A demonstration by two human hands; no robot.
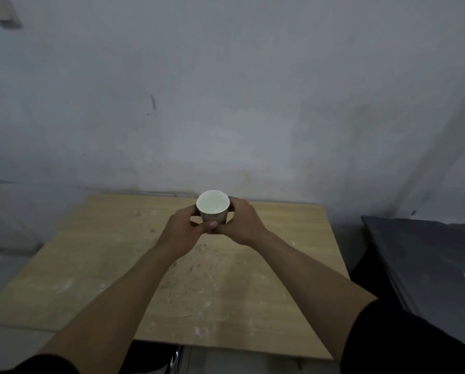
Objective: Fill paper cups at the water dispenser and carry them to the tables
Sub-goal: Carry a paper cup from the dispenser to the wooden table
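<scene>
The paper cup stands upright between both hands — left hand and right hand fingers wrapped around it, over the wooden surface.

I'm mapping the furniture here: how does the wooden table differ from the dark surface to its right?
The wooden table is light tan with pale scuffs; the dark surface is grey-black. The table fills the middle, under both hands holding the paper cup; the dark surface is cropped at the right edge. Both stand by the wall.
</scene>
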